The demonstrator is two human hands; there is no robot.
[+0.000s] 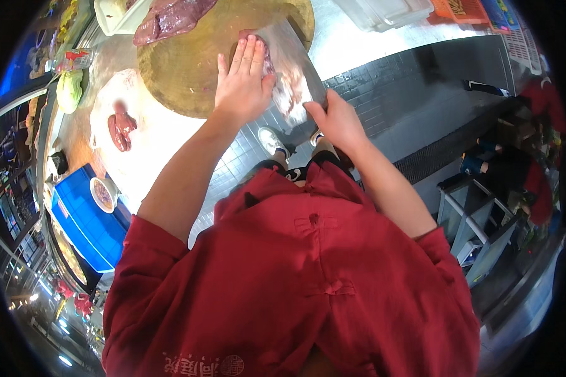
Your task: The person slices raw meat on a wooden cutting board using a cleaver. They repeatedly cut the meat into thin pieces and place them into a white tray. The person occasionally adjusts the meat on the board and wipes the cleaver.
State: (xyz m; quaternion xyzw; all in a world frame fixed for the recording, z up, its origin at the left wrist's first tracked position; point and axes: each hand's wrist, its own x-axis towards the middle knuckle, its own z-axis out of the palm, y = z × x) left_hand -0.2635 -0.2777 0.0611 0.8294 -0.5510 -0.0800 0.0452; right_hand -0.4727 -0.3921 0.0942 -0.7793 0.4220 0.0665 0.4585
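Note:
A round wooden chopping block (179,85) stands on the metal worktop before me. My left hand (245,85) lies flat, palm down, on a piece of raw meat (267,59) near the block's right part. My right hand (338,115) grips the handle of a broad cleaver (295,70), its wide blade beside the meat, with wet shreds stuck to its face. A large slab of raw dark-red meat, like liver, (170,21) rests at the block's upper left. Smaller dark-red pieces (121,131) lie on a clear plastic bag (101,99) to the left.
A white tray (118,23), a bottle (73,60) and a cabbage (70,92) are at the upper left. A bowl (104,194) sits by a blue container (85,217). Plastic containers (382,14) and an orange basket (462,12) stand upper right. Another person (537,184) is at the far right.

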